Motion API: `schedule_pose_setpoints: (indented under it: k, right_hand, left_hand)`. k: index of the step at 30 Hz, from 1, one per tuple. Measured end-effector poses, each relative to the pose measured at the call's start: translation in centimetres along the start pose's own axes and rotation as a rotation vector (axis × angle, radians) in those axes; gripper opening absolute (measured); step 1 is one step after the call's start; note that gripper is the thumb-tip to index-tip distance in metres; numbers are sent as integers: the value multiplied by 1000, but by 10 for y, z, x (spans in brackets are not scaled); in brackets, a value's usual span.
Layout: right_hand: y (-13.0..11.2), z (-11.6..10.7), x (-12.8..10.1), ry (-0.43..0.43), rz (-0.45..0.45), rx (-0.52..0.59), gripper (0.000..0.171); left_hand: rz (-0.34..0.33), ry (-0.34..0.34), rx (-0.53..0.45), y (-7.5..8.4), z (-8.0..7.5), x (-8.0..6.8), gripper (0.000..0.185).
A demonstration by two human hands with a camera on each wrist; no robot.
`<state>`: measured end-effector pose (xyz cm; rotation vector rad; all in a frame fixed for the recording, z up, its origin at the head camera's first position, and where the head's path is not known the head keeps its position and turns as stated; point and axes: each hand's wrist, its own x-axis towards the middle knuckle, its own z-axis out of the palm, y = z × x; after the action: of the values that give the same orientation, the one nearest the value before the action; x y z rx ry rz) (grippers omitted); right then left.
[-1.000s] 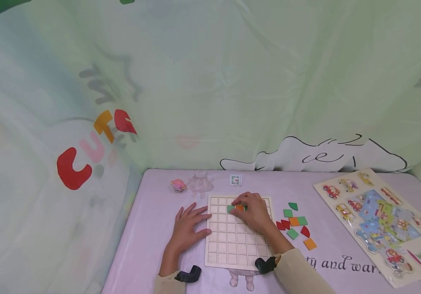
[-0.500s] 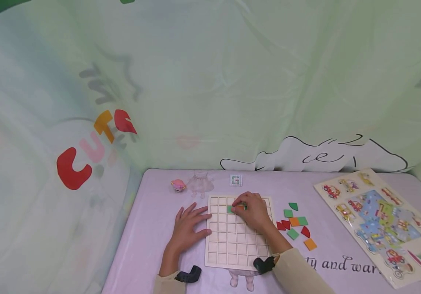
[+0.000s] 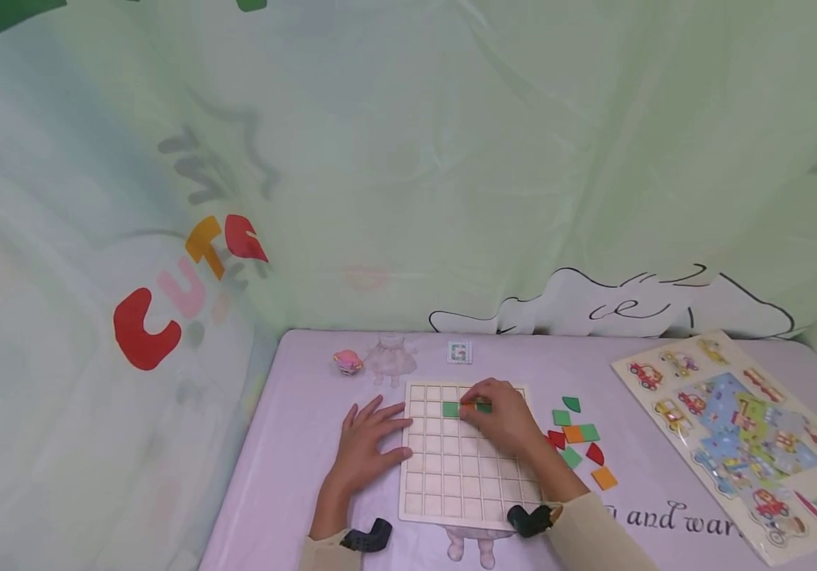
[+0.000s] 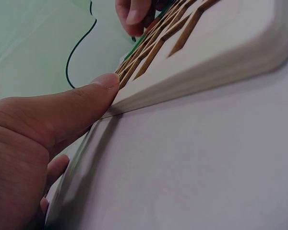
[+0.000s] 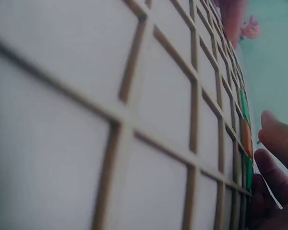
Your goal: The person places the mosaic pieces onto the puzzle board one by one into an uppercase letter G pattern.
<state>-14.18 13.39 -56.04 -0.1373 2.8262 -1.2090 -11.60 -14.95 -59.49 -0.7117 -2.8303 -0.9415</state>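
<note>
My left hand (image 3: 367, 446) rests with spread fingers along the left edge of a pale wooden grid board (image 3: 443, 485). In the left wrist view its thumb (image 4: 93, 98) touches the board's rim. Near the board's top, my right hand (image 3: 512, 422) is over a row of small tiles lying in the grid cells. A green tile (image 3: 450, 409) shows left of its fingertips; an orange tile (image 5: 246, 135) and another green tile (image 5: 249, 173) are partly covered in the head view. In the right wrist view, thumb and finger stand slightly apart, with no tile visible between them.
Loose green, orange and red tiles, including an orange square (image 3: 604, 478), lie right of the board. A small patterned card (image 3: 459, 353) and a pink toy (image 3: 347, 362) sit behind it. A vehicle picture puzzle (image 3: 744, 444) lies at far right.
My right hand has shifted slightly right and toward me, uncovering more of the left green tile. It now hides part of the loose red tiles. My left hand keeps its place.
</note>
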Motion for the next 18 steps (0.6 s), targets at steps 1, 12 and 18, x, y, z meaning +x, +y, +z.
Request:
schedule_pose_setpoints:
  k: [1,12,18]
  right_hand:
    - [1,-4,-2,4,-2,12,13]
    - [23,-66,-12,72,59,-30,23]
    - [57,-101,-17,91,174,-77,43]
  left_hand:
    - [-1,0,0,0,0,0,47]
    - [-3,-13,-9,0,-1,0,48]
    - [-6,-24,0,-2,0,0,50]
